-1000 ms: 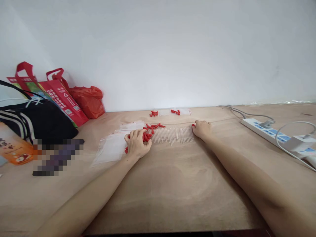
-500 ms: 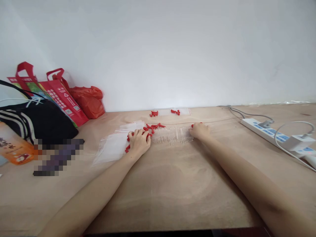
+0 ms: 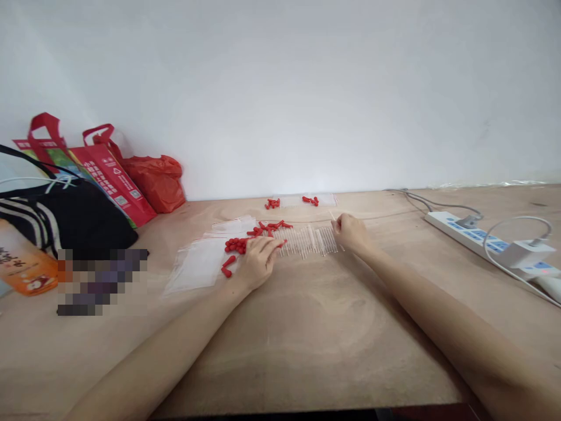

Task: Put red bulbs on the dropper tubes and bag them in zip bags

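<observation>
In the head view, the row of thin clear tubes [image 3: 307,241] lies side by side on the wooden table [image 3: 315,333], between the two hands. The right hand [image 3: 350,232] is closed in a pinch at the row's right end, grasping a single clear tube [image 3: 332,216] whose end sticks up past the fingertips (a bit of red shows there too). The left hand [image 3: 258,260] rests palm down over the row's left end, fingers extended, a red bulb [image 3: 283,242] at its fingertips; whether it grips that bulb, I cannot tell. Loose red bulbs [image 3: 235,245] cluster beside and beyond the left hand, near flat clear plastic bags [image 3: 197,266]. More red bulbs lie at another clear bag [image 3: 324,200] by the wall. A white power strip [image 3: 473,234] sits to the right, and a red plastic bag [image 3: 162,178] to the left.
</observation>
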A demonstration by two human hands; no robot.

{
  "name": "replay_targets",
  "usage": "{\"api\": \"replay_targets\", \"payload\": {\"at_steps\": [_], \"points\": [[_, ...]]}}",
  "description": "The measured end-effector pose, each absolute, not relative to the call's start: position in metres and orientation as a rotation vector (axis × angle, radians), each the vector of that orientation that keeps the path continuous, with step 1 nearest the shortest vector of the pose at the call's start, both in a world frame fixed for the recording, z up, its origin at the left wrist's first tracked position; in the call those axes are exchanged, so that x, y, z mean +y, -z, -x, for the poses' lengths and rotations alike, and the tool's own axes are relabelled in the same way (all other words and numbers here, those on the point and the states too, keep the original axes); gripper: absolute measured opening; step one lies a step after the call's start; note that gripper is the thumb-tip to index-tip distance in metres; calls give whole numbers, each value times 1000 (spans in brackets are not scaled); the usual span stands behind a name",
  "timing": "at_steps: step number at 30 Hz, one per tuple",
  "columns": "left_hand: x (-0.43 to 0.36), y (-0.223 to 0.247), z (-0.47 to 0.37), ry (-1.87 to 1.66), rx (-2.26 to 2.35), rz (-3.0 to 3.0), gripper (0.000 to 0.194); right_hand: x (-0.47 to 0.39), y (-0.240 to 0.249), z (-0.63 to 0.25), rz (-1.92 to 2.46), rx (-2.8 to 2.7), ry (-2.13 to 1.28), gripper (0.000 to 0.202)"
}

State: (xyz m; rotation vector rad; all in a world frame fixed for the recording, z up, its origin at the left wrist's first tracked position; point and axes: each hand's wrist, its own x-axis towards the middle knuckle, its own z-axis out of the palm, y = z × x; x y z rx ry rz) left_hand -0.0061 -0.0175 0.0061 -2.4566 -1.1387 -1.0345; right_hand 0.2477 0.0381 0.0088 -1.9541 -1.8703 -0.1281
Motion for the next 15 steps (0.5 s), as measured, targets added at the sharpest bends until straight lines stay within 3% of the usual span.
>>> {"api": "replay_targets", "payload": {"at_steps": [7, 15], "points": [[-34, -7, -5, 911, -967, 2924, 20, -13, 10, -249, 1097, -2249, 28, 14], [-30, -2, -16, 949, -1234, 2755, 23, -27, 17, -236, 1046, -2358, 52, 23]]}}
